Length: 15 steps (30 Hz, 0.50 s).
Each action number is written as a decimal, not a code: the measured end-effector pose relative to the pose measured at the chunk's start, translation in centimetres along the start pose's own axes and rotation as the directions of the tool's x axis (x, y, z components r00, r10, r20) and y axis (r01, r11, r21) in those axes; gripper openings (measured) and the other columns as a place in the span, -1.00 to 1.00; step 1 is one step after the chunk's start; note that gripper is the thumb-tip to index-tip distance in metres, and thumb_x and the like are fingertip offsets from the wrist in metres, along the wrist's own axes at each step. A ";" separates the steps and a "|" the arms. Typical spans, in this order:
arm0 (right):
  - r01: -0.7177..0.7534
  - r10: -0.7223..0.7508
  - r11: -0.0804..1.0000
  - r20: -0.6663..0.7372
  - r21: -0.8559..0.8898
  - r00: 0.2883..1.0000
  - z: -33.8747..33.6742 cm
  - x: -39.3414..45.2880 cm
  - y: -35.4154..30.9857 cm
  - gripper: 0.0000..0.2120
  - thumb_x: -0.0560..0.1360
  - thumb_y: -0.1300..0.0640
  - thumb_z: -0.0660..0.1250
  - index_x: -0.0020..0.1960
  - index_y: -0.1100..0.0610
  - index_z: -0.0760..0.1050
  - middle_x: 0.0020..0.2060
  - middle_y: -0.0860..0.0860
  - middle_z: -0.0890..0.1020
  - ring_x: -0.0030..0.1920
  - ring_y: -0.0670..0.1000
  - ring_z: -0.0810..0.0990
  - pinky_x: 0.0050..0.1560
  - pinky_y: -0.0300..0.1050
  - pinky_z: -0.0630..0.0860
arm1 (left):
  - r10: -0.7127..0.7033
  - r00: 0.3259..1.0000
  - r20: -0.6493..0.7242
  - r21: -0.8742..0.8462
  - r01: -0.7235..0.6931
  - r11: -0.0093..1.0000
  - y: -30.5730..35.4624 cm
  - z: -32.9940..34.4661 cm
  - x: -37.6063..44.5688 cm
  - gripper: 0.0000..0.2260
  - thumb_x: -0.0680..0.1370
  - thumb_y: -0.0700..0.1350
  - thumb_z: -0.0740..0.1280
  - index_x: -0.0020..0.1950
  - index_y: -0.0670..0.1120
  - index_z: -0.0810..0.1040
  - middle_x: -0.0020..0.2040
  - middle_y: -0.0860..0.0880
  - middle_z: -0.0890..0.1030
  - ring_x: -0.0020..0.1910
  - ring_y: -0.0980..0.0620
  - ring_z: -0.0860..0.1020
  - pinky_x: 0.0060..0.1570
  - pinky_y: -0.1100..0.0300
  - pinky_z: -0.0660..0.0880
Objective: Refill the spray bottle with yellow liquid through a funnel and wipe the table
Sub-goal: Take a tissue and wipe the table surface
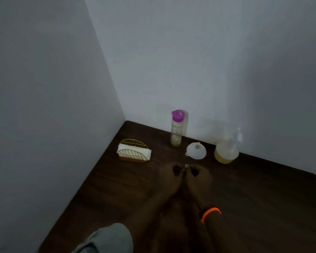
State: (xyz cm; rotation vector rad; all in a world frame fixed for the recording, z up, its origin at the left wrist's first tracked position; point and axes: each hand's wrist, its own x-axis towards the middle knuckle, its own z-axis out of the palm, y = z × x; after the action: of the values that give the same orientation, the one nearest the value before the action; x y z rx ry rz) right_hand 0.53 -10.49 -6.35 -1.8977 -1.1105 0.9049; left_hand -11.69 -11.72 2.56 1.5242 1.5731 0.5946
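A dark wooden table (254, 198) fills a corner between two pale walls. At the back stands a tall clear bottle (176, 132) with a purple cap and a little yellow liquid at its bottom. To its right a white funnel (196, 150) lies on the table, wide mouth up. Further right is a round clear spray bottle (226, 152), part full of yellow liquid. My left hand (170, 178) and my right hand (199, 178) rest side by side on the table in front of the funnel. Their fingers are curled in, their knuckles touch, and they hold nothing.
A gold wire holder (133, 152) with folded white tissues stands at the back left, near the left wall. My right wrist carries an orange bracelet (211, 213). A grey sleeve (108, 240) shows at the bottom edge. The light is dim.
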 end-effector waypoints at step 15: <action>0.170 -0.128 0.972 0.244 -0.163 0.961 14.0 5.1 -6.0 -0.79 0.54 0.16 0.39 0.17 0.11 0.64 0.11 0.04 0.67 0.14 -0.02 0.61 0.25 0.03 0.56 | -0.187 0.900 -0.394 -0.118 0.153 0.981 -19.1 -16.3 8.9 -0.92 0.55 -0.14 0.41 0.01 -0.07 0.66 -0.13 -0.05 0.70 -0.28 0.02 0.67 -0.41 0.11 0.64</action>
State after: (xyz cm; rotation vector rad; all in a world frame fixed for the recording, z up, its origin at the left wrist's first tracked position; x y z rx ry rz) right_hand -11.64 -0.32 -8.80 -1.8550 -1.5026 0.9860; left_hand -34.91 -2.36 -6.47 1.2337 1.9424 0.9064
